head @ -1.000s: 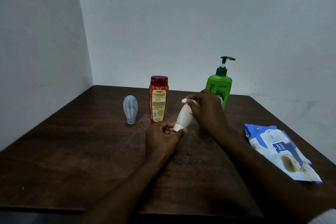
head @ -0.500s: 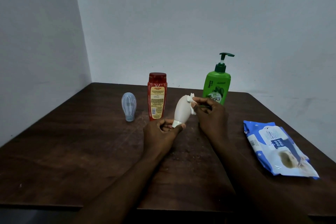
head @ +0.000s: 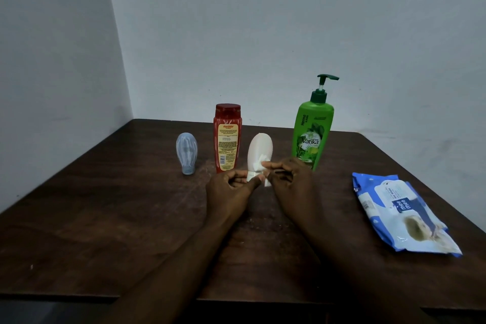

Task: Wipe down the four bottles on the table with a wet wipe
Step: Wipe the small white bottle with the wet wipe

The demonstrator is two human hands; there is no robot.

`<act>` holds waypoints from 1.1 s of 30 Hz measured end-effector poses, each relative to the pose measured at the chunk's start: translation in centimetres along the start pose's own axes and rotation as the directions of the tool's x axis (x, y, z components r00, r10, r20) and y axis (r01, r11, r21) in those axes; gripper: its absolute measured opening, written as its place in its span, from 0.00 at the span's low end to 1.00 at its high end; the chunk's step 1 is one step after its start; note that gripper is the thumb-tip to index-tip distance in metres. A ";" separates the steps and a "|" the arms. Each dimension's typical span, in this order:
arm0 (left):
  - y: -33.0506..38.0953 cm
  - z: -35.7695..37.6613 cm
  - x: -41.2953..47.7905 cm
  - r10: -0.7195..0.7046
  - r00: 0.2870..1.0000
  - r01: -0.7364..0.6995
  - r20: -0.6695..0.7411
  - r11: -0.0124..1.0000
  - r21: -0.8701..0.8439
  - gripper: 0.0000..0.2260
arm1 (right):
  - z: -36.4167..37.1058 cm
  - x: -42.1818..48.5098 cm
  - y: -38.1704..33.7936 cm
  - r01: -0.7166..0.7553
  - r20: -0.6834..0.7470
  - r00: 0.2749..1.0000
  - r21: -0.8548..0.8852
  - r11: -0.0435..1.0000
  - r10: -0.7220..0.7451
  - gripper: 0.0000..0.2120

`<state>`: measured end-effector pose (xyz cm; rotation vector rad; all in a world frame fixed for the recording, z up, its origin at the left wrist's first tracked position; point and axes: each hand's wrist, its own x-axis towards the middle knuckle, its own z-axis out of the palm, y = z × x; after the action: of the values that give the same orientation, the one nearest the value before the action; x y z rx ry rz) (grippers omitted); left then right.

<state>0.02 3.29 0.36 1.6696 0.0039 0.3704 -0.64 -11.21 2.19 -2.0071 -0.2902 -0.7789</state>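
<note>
A small white bottle (head: 260,148) stands cap-down near the table's middle. My left hand (head: 228,189) pinches its cap at the bottom. My right hand (head: 292,179) holds a crumpled white wet wipe (head: 263,168) against the bottle's lower right side. Left of them a red shampoo bottle (head: 227,138) stands upright, and further left a pale blue bottle (head: 186,152) rests on its cap. A green pump bottle (head: 313,129) stands behind my right hand.
A blue and white pack of wet wipes (head: 399,212) lies flat on the right of the dark wooden table (head: 105,218). Walls meet in a corner behind the table's far left edge.
The white bottle has gone from tilted to upright. My right hand has slid the wipe from the bottle's top down to its lower part near the cap.
</note>
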 end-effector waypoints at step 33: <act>1.2 0.0 -0.7 0.023 0.900 0.020 0.436 0.995 -0.096 0.15 | -1.4 5.3 -1.7 -0.186 0.008 0.981 0.306 0.934 0.193 0.08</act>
<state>-0.87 2.97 1.41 1.6233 -0.3460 -0.0117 2.02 -12.01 7.26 -1.7036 -0.1873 -0.5945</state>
